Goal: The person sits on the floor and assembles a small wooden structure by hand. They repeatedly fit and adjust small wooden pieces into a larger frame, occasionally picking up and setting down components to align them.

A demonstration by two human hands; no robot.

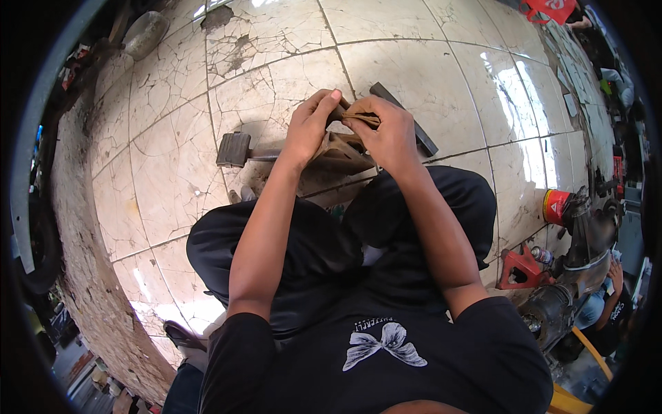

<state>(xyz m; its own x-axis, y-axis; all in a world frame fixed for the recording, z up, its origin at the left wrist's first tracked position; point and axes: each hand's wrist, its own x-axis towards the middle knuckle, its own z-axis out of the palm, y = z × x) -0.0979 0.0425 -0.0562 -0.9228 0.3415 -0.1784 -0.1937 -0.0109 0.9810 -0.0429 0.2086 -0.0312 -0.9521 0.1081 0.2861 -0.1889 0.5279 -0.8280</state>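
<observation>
My left hand (314, 127) is closed round a dark brown, worn-looking piece (337, 112), with the thumb pointing up along it; its exact kind is hidden. Pinched in my right hand (387, 131) is a folded brown sheet (369, 119) that looks like sandpaper, held against the left-hand piece. Beneath both hands, on the floor, rests a rusty metal tool like a small vise or stand (341, 157), its shaft ending in a blocky dark head (234, 150) at the left. Just beyond my right hand lies a dark flat bar (414, 124), set diagonally.
Cracked cream tiles (276, 76) cover the floor. To the right stand a red jack stand (518, 269), a red and yellow can (556, 206) and large metal machinery (562, 297); another person (614, 303) is beside it. A rough ledge (76, 228) runs along the left.
</observation>
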